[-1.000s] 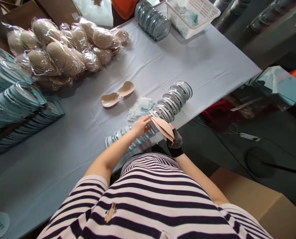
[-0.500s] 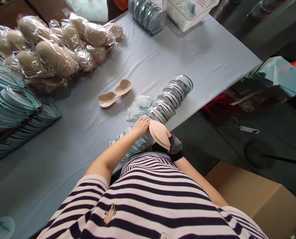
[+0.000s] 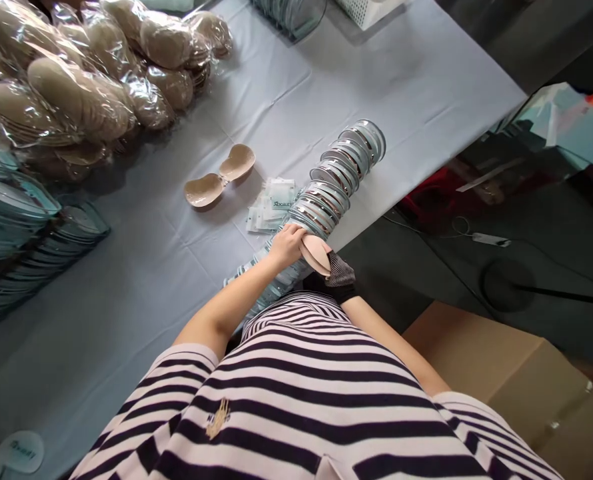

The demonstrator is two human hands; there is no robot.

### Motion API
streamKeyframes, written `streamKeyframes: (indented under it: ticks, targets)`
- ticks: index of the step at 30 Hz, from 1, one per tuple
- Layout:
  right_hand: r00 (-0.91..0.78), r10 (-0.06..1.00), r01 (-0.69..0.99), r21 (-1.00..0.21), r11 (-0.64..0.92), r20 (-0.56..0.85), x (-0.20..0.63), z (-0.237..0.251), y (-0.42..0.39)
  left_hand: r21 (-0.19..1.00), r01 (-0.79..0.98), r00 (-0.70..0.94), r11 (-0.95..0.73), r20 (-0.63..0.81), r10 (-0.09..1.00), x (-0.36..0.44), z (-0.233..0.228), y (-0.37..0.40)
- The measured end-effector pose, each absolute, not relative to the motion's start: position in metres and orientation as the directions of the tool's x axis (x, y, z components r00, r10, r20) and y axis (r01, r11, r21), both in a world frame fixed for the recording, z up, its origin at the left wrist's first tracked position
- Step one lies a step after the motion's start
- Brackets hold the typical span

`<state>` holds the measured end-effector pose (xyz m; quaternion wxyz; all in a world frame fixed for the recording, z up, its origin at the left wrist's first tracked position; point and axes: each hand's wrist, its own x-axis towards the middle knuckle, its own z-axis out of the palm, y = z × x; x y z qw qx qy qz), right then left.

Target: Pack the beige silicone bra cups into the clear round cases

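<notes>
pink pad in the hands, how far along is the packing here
Done: teal packed cases stacked at left. In hand: left hand and gloved right hand grip a pink pad over the row of clear shells. Left: bagged cups, one loose pair.

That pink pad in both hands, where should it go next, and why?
Probably into the nearest clear case of the row. The pink pad is pinched between the left hand and the gloved right hand, right above that row at the table edge.

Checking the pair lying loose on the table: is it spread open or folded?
Spread open: the beige pair lies flat, both cups side by side, hollow sides up.
</notes>
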<state>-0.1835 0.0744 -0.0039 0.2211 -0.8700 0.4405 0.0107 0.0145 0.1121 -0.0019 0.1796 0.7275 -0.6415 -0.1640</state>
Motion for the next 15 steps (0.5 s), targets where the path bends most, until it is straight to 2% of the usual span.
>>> streamKeyframes:
  ticks: [5, 10, 15]
  targets:
    - [0.587, -0.733, -0.809, -0.285, -0.514, -0.343, -0.153, 0.004, 0.048, 0.495, -0.861, 0.166, -0.119, 0.052, -0.985, 0.015, -0.002, 0.116]
    - [0.643, -0.717, -0.764, -0.297, -0.574, -0.269, -0.177, -0.004, 0.045, 0.516, -0.855, 0.113, -0.060, 0.072, -0.991, 0.017, -0.004, 0.116]
    - [0.579, -0.763, -0.811, -0.297, -0.503, -0.289, -0.165, -0.022, 0.040, 0.518, -0.855, 0.082, -0.023, 0.091, -0.993, 0.015, -0.006, 0.116]
